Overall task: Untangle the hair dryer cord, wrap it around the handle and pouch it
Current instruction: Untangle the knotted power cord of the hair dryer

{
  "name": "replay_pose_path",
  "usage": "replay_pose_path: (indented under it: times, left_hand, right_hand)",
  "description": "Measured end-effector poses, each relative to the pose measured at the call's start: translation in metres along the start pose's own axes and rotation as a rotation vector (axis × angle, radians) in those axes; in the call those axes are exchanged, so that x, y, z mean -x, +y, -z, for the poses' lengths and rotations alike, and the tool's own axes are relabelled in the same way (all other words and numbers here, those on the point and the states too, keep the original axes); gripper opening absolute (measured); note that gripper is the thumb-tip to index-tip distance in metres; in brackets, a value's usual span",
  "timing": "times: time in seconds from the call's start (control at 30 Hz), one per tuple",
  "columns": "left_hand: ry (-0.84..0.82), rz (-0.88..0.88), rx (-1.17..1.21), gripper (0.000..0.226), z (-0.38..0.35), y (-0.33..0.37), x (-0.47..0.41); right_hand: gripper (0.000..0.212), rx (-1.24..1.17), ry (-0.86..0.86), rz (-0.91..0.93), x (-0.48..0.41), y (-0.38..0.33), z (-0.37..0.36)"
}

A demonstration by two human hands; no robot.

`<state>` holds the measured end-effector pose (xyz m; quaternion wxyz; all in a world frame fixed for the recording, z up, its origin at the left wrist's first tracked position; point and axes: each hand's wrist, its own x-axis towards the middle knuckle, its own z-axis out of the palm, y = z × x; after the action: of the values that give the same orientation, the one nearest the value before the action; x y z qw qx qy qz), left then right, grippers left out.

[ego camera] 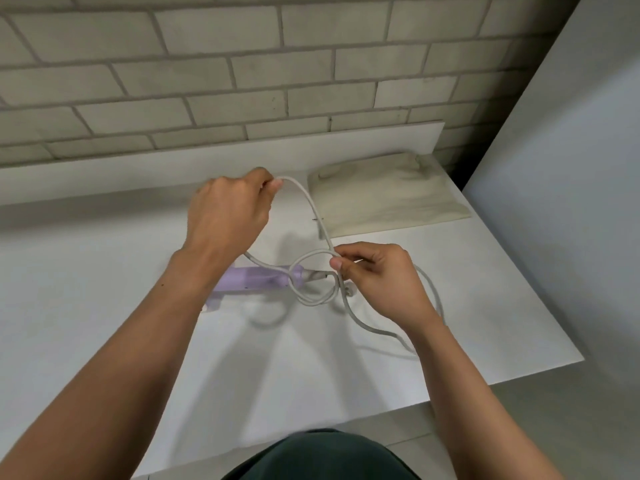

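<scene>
The left hand [227, 211] is raised, fingers curled, pinching the thin, smooth white round cord [308, 199]. Beneath it the lilac plastic hair dryer [256, 280] lies on the matte white table [104, 306]. The right hand [375, 277] pinches the cord's knotted loop. A flat cream fabric pouch [388, 195] lies behind.

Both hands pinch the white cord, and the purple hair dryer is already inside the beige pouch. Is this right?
No. The head view shows the hair dryer lying on the table, outside the pouch. The left hand and right hand do pinch the cord.
</scene>
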<state>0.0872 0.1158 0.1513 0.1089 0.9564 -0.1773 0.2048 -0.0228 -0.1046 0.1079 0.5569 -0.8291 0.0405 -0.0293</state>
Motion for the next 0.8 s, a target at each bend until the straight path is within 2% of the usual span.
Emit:
replay_pose_path:
  times: [0.13, 0.2, 0.23, 0.27, 0.33, 0.4, 0.43, 0.47, 0.53, 0.57, 0.63, 0.7, 0.77, 0.8]
  left_hand:
    - [-0.092, 0.001, 0.061, 0.031, -0.004, 0.008, 0.000]
    - [-0.129, -0.158, 0.016, 0.057, -0.002, 0.015, 0.001]
    - [-0.148, -0.303, -0.011, 0.069, 0.001, 0.017, 0.001]
    - [-0.175, -0.457, -0.039, 0.072, 0.002, 0.020, -0.001]
    - [-0.272, -0.667, -0.069, 0.052, 0.001, 0.026, -0.002]
    - [-0.286, -0.731, -0.097, 0.028, -0.002, 0.031, -0.003]
    - [-0.274, -0.702, -0.118, 0.030, -0.002, 0.033, -0.003]
    - [-0.256, -0.651, -0.137, 0.041, 0.000, 0.035, -0.003]
    - [-0.180, -0.454, -0.142, 0.062, 0.010, 0.035, -0.005]
    - [-0.140, -0.330, -0.150, 0.065, 0.013, 0.031, -0.007]
    - [-0.106, -0.128, -0.101, 0.061, 0.011, 0.025, -0.008]
    - [-0.176, -0.028, -0.061, 0.050, 0.007, 0.025, -0.008]
    - [-0.207, -0.027, -0.017, 0.031, 0.004, 0.028, -0.006]
    - [-0.217, -0.088, -0.013, 0.035, 0.003, 0.030, -0.004]
  right_hand:
    - [0.009, 0.053, -0.010, 0.013, 0.002, 0.008, 0.000]
    - [0.008, 0.056, -0.022, 0.015, 0.003, 0.010, 0.002]
    - [0.008, 0.056, -0.027, 0.018, 0.003, 0.010, 0.001]
    - [0.009, 0.056, -0.030, 0.024, 0.004, 0.010, 0.001]
    - [0.010, 0.056, -0.036, 0.050, 0.004, 0.007, 0.001]
    - [0.010, 0.031, -0.017, 0.054, 0.004, 0.007, 0.001]
    - [0.010, -0.001, 0.002, 0.044, 0.004, 0.007, 0.001]
    - [0.008, -0.033, 0.013, 0.027, 0.005, 0.007, 0.001]
    - [0.006, -0.077, -0.003, 0.000, 0.008, 0.008, 0.003]
    - [0.006, -0.081, -0.014, -0.002, 0.009, 0.008, 0.004]
    - [0.009, -0.046, -0.022, -0.001, 0.011, 0.008, 0.007]
    - [0.011, 0.023, -0.022, 0.023, 0.012, 0.005, 0.010]
    - [0.013, 0.063, -0.038, 0.053, 0.012, 0.003, 0.010]
    - [0.013, 0.071, -0.041, 0.062, 0.012, 0.004, 0.009]
